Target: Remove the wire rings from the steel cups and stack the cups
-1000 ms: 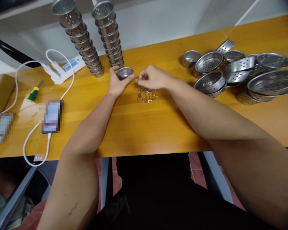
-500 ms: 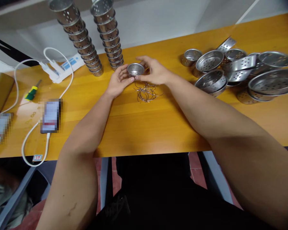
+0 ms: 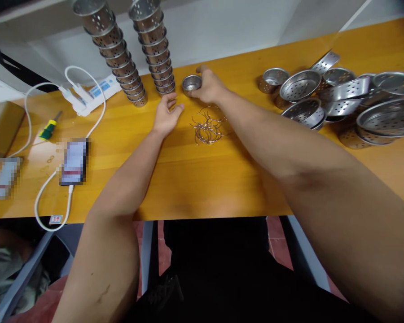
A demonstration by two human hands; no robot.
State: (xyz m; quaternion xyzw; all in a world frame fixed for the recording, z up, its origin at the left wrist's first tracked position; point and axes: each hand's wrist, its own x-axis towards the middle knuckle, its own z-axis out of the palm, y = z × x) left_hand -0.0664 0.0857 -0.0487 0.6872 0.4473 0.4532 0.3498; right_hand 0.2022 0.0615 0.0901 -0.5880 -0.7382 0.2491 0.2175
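Note:
A small round perforated metal cup (image 3: pixel 190 85) stands on the wooden table, right of the nearer stack of cups. My right hand (image 3: pixel 211 86) grips its right side, thumb in front and fingers behind. To the left of it, my left hand (image 3: pixel 168 115) is empty, its fingers apart and slightly curled, near the foot of the second cup stack (image 3: pixel 158 58). Between my forearms lies a loose tangle of thin metal wire rings (image 3: pixel 208 128).
Another tall cup stack (image 3: pixel 121 63) leans at the back left, beside a white power strip (image 3: pixel 101 92). A screwdriver (image 3: pixel 48 129) and a phone (image 3: pixel 74 161) with its cable lie left. Several perforated metal baskets (image 3: pixel 299 86) crowd the right. A person's sleeve (image 3: pixel 10 269) shows lower left.
My left hand has let go of the cup and drawn slightly down, away from it. My right hand has moved the cup a little farther back on the table.

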